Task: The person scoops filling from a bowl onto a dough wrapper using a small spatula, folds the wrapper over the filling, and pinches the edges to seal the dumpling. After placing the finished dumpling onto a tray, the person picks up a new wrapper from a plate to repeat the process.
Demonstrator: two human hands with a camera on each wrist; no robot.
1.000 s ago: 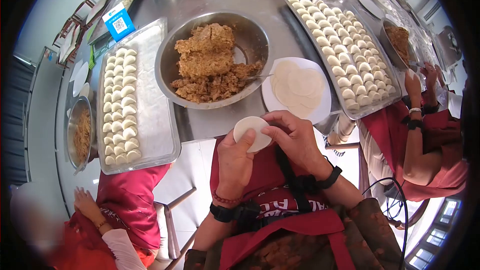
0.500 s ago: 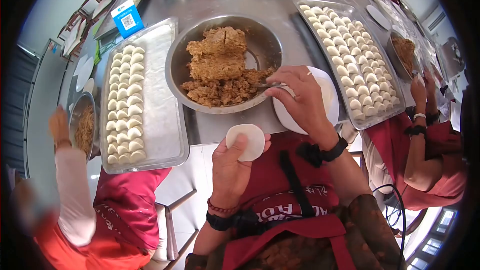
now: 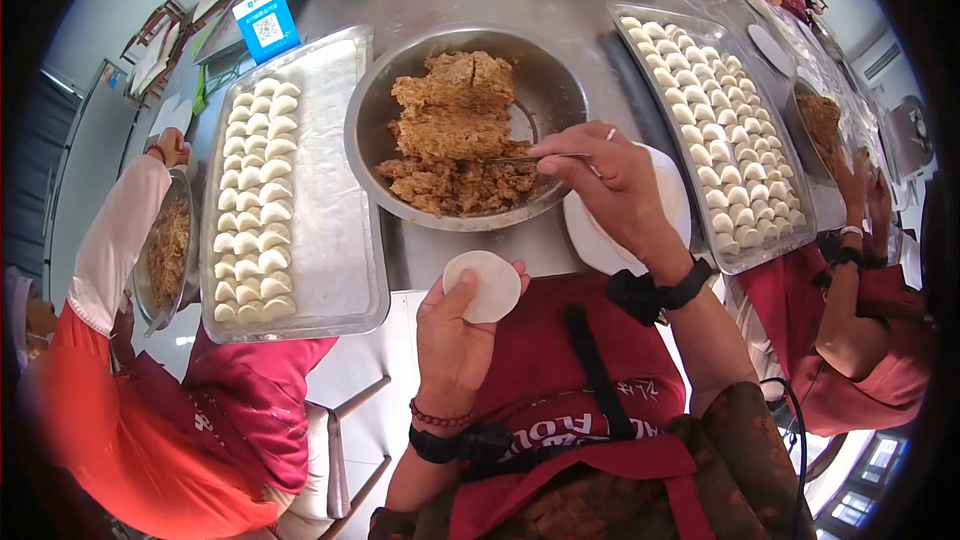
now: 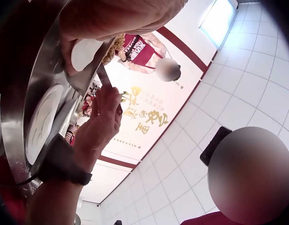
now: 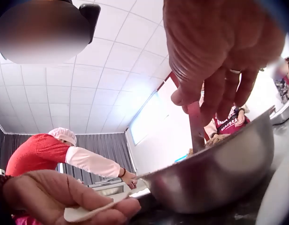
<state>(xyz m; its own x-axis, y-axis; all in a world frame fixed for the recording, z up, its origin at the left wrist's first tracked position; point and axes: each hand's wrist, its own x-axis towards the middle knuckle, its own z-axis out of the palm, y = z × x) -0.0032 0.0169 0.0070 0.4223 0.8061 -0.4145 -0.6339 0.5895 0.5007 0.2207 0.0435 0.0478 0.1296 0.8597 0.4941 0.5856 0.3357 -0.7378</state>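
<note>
Head view: at centre, the left hand (image 3: 455,335) pinches a round wrapper (image 3: 482,287), thumb on top, before the metal table (image 3: 540,15); the right hand (image 3: 625,190), fingers curled round a utensil (image 3: 570,156), works at the bowl (image 3: 465,224). Left wrist view: white wall and tiled ceiling, right. Right wrist view: dark curtains, lower left; wrapper, bottom.
</note>
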